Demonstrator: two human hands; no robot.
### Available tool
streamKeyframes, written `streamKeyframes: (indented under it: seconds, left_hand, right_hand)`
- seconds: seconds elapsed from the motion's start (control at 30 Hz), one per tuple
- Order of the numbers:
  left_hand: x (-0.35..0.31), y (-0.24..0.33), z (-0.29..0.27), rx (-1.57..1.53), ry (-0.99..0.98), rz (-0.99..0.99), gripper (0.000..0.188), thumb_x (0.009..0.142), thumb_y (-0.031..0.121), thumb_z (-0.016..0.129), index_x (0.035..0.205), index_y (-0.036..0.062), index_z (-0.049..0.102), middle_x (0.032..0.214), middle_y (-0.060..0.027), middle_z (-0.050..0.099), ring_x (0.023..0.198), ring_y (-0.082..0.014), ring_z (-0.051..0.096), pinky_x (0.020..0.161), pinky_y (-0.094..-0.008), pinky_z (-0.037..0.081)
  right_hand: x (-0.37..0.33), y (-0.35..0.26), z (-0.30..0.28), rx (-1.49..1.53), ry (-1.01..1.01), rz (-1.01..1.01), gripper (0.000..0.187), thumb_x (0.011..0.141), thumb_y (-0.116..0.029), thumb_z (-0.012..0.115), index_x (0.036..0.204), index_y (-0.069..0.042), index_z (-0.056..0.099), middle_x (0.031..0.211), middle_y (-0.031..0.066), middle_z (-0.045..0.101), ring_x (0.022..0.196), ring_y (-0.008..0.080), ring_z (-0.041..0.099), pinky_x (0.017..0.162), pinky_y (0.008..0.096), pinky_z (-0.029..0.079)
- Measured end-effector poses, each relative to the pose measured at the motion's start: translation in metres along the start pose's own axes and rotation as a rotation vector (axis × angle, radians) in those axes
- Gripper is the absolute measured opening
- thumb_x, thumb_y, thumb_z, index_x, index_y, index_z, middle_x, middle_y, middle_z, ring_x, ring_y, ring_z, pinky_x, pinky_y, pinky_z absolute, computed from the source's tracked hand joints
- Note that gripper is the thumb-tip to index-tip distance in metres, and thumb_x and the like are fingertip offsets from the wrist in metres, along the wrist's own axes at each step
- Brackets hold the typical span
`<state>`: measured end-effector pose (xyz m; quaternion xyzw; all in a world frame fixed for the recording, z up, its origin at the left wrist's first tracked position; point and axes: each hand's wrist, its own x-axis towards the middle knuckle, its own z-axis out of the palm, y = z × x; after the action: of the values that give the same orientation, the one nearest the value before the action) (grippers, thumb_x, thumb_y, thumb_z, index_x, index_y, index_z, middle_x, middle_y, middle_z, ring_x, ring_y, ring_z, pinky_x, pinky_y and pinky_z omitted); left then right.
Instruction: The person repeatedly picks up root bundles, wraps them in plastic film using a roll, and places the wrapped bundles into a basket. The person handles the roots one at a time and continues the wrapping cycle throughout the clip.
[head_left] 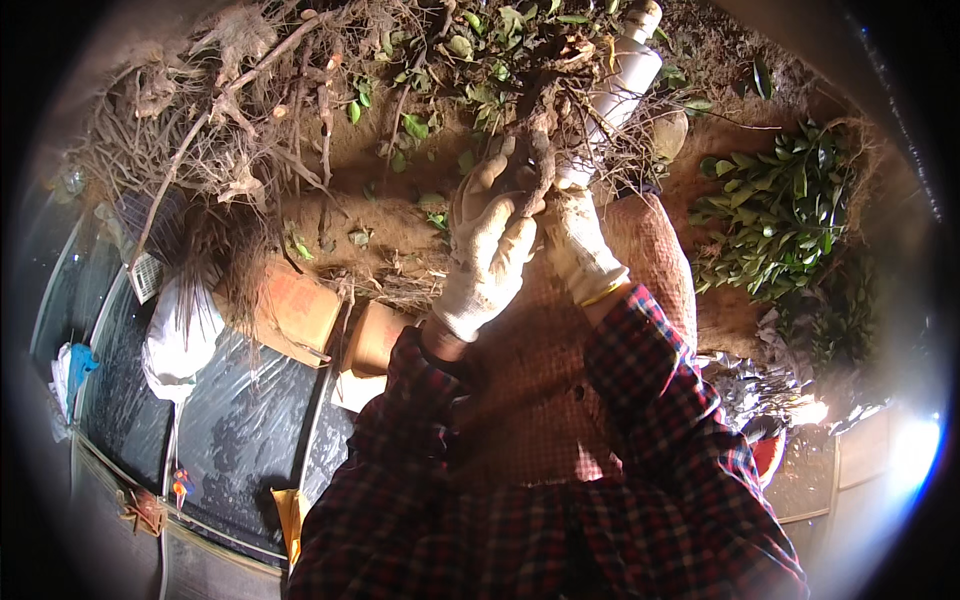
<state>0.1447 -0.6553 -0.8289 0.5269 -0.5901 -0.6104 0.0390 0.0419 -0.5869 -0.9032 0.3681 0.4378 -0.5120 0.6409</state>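
My left hand [488, 245], in a pale work glove, is at the middle with its fingers bent around the lower end of a brown woody root [541, 150]. Thin rootlets and twigs spread from this root toward the upper right. Close beside it, my gloved right hand [580, 245] is closed at the near end of a white cylindrical tool [625, 85]. The tool slants up to the right, partly behind the twigs, and narrows at its far end. Its working end is hidden among my hands and the root.
A large heap of dry roots and branches [225, 150] lies at the upper left. Leafy green cuttings [790, 205] are on the right. Cardboard boxes [290, 310] and a white sack [182, 340] stand at the left, by dark sheeting [235, 430]. A reddish cloth [530, 400] covers my lap.
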Motion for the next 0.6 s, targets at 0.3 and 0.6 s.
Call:
streamKeyframes:
  seconds: [0.3, 0.6]
  left_hand:
    - [0.008, -0.02, 0.003, -0.044, 0.086, -0.001, 0.077, 0.078, 0.029, 0.077, 0.135, -0.0013, 0.036, 0.13, -0.0222, 0.049, 0.113, -0.0331, 0.053, 0.094, -0.0421, 0.045]
    - [0.015, -0.011, -0.002, 0.233, 0.102, -0.043, 0.069, 0.071, 0.025, 0.082, 0.127, 0.0035, 0.048, 0.113, -0.0136, 0.06, 0.099, -0.0298, 0.06, 0.085, -0.039, 0.05]
  right_hand:
    - [0.011, 0.01, -0.016, -0.123, -0.052, -0.044, 0.021, 0.095, -0.011, 0.053, 0.114, -0.002, 0.058, 0.102, 0.0099, 0.065, 0.091, 0.0212, 0.064, 0.079, 0.0315, 0.055]
    - [0.022, 0.012, -0.044, 0.165, 0.043, 0.046, 0.026, 0.098, -0.02, 0.053, 0.12, -0.007, 0.056, 0.104, 0.0032, 0.063, 0.093, 0.0136, 0.059, 0.077, 0.0225, 0.051]
